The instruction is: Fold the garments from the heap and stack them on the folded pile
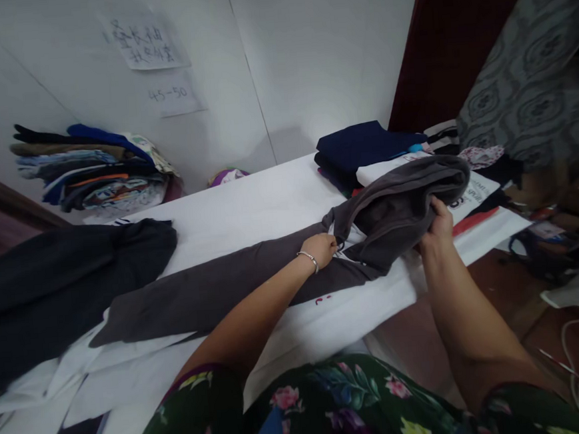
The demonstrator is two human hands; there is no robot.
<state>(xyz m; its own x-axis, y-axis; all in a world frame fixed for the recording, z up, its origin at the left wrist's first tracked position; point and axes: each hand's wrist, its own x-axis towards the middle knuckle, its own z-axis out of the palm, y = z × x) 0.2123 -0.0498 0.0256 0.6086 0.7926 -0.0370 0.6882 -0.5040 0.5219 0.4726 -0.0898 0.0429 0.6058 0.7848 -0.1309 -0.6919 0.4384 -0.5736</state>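
Note:
A dark grey hoodie (234, 275) lies stretched out across the white-covered table, folded into a long narrow strip. Its hood (403, 201) is raised at the right end, with a pale lining patch showing near the neck. My left hand (322, 248), with a bracelet at the wrist, is closed on the hoodie at the neck, beside a dark cord or loop. Gripping the lower right edge of the hood is my right hand (437, 222), its thumb outside and its other fingers partly hidden.
A black garment (74, 281) spreads over the table's left end. Folded clothes (99, 165) are piled high at the back left. Navy folded clothes (364, 144) and white printed shirts (483, 192) lie behind the hood. Handwritten paper signs (148, 44) hang on the wall.

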